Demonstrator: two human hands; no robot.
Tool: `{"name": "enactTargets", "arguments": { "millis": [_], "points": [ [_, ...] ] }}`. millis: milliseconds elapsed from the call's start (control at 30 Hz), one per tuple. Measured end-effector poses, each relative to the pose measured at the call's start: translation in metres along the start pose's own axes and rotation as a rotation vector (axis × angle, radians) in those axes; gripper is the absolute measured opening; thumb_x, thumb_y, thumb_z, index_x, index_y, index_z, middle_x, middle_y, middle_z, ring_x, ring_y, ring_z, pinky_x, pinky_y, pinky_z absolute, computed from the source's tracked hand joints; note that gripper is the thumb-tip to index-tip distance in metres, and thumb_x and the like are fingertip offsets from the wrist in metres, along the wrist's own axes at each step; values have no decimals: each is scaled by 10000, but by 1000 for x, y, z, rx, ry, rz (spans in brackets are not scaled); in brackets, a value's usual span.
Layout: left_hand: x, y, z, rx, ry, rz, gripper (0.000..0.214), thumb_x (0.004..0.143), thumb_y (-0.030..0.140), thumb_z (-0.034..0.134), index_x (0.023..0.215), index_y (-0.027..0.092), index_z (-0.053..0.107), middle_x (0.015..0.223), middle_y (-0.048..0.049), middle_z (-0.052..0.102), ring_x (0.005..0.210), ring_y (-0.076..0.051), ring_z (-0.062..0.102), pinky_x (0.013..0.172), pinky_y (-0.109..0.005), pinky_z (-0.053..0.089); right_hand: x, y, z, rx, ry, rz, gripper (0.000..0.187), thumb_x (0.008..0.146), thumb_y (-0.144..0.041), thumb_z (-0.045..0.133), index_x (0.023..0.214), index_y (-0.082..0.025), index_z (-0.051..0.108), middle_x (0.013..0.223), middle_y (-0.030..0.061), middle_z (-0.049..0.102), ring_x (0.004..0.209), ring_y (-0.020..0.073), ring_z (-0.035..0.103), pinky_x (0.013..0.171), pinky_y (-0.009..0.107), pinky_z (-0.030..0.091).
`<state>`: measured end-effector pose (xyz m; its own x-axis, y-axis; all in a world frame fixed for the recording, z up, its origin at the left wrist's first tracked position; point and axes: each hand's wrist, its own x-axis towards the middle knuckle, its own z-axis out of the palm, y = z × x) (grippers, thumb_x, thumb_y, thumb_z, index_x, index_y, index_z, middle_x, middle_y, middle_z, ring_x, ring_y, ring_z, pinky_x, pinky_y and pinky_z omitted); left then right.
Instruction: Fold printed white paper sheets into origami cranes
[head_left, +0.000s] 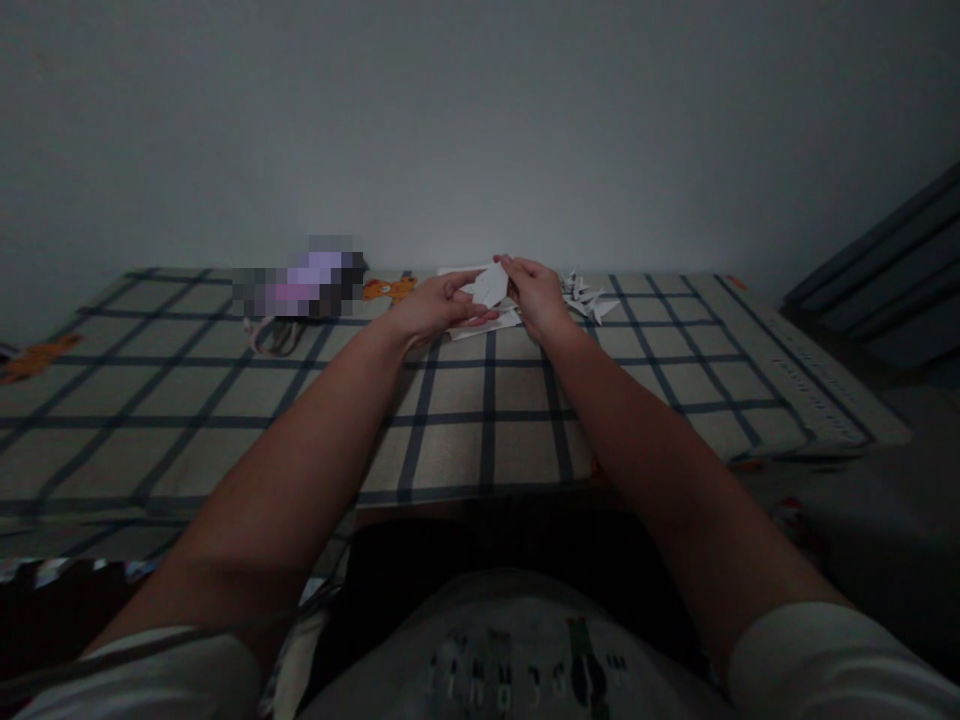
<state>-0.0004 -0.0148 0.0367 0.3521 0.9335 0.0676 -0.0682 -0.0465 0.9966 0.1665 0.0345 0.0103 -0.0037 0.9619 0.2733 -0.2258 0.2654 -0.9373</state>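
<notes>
Between my two hands, above the far part of the table, is a small folded piece of white paper (pixel 491 286). My left hand (pixel 439 305) holds its left side, fingers stretched toward the right. At the paper's upper right edge, my right hand (pixel 531 290) pinches it between thumb and fingers. Below and behind the hands lie more white paper sheets (pixel 487 328), partly covered by them. Just right of my right hand sits a small heap of folded white paper pieces (pixel 589 297) with pointed ends.
A checked cloth (pixel 457 450) with dark stripes covers the table. At the back left lies a blurred-out purple item (pixel 311 280), with a pale loop (pixel 274 337) in front. A plain wall (pixel 480 130) rises behind the table, and a dark curtain (pixel 892 270) hangs at the right.
</notes>
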Motion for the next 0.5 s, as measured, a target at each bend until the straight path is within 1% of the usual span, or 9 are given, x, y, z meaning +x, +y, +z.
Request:
{"name": "enactTargets", "arguments": {
  "millis": [167, 300, 367, 433, 500],
  "points": [
    [-2, 2, -1, -9, -50, 23, 637, 677, -14, 757, 1275, 199, 698, 1028, -81, 789, 954, -177, 749, 868, -283, 597, 1, 0, -1, 21, 24, -22, 350, 787, -527, 756, 916, -203, 729, 899, 23, 705, 813, 121, 643, 762, 251, 549],
    [-3, 4, -3, 8, -64, 11, 612, 670, -5, 754, 1251, 183, 708, 1044, -97, 787, 968, -188, 746, 873, -288, 585, 1, -4, 0, -21, 51, -9, 373, 780, -546, 750, 918, -200, 733, 884, 26, 704, 831, 128, 645, 758, 249, 545],
    [-3, 4, -4, 0, -49, -2, 662, 655, -14, 759, 1282, 185, 691, 1068, -107, 780, 968, -188, 745, 873, -288, 575, 0, -6, -1, -28, 52, -21, 366, 777, -545, 751, 915, -206, 741, 870, 20, 701, 832, 129, 645, 756, 254, 542],
    [-2, 3, -4, -11, -14, -12, 687, 665, 21, 780, 1319, 203, 669, 1121, -112, 767, 970, -184, 738, 872, -300, 566, -2, -6, -2, -41, 27, -38, 352, 769, -539, 758, 911, -217, 751, 858, 12, 700, 836, 134, 644, 752, 262, 539],
    [0, 0, -5, -19, 25, -6, 574, 722, 136, 802, 1281, 207, 691, 1153, -114, 752, 951, -179, 727, 851, -308, 560, -4, -6, -2, -57, -18, -50, 344, 756, -536, 771, 912, -230, 761, 851, 4, 701, 841, 141, 641, 743, 268, 535]
  ]
}}
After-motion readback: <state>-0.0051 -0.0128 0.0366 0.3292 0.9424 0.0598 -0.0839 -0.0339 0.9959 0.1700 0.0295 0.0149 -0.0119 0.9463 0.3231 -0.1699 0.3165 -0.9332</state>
